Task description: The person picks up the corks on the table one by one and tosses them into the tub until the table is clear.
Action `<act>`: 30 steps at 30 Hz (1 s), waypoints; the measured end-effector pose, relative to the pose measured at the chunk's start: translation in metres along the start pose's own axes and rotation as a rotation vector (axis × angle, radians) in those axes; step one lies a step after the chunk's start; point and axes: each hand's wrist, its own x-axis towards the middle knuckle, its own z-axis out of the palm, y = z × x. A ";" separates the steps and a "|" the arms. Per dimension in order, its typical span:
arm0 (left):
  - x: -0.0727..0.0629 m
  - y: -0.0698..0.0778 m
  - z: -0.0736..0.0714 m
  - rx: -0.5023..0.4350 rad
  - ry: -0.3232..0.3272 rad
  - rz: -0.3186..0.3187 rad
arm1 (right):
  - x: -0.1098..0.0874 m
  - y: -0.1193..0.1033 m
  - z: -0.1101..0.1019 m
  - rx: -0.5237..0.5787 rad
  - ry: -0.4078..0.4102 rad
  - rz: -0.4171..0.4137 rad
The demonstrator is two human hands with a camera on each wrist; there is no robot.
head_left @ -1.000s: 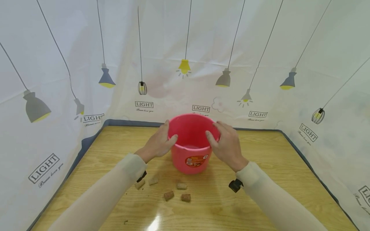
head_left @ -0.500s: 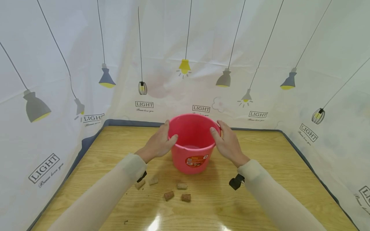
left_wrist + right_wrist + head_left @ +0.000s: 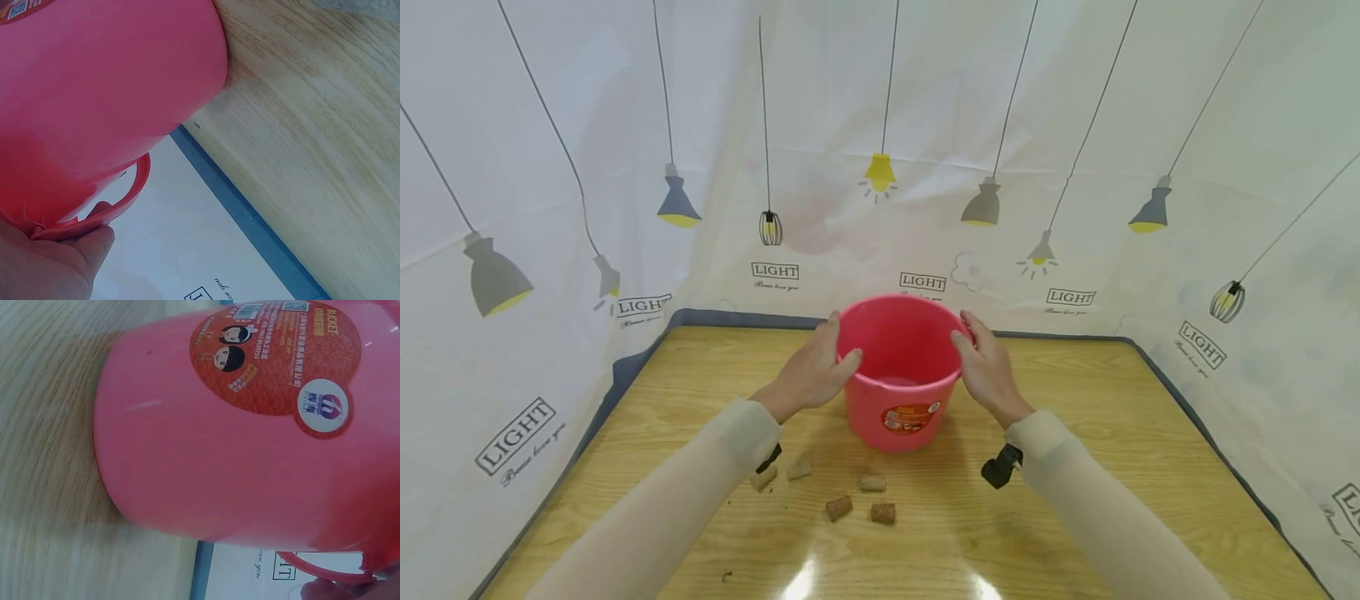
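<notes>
A pink plastic bucket (image 3: 868,417) stands upright on the table, its mouth facing up. My left hand (image 3: 808,372) grips its rim on the left side, the thumb over the near edge. In the left wrist view the fingers hold the rim where the pink handle (image 3: 141,181) lies along it. On the opposite side my right hand (image 3: 992,375) holds the rim, thumb inside and fingers outside. The right wrist view shows mostly the bucket wall with a red label (image 3: 275,381); only a bit of finger shows near the handle there.
Several corks lie in front of the bucket, among them a brown cork (image 3: 883,513) and a paler cork (image 3: 872,483). Behind the wooden table (image 3: 1075,517) hangs a white cloth (image 3: 850,100) printed with lamps, enclosing three sides.
My right hand has shifted slightly outward along the rim, its thumb now nearer the edge. The left hand, the bucket and the corks have stayed in place.
</notes>
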 end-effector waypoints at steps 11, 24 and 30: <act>0.001 0.000 0.001 0.000 0.001 -0.005 | -0.001 0.005 0.008 0.184 -0.017 0.052; 0.001 -0.001 0.003 -0.011 0.031 0.002 | -0.003 0.005 0.011 0.221 0.009 0.058; 0.001 -0.002 0.005 -0.048 0.060 0.014 | -0.003 0.005 0.011 0.203 0.007 0.061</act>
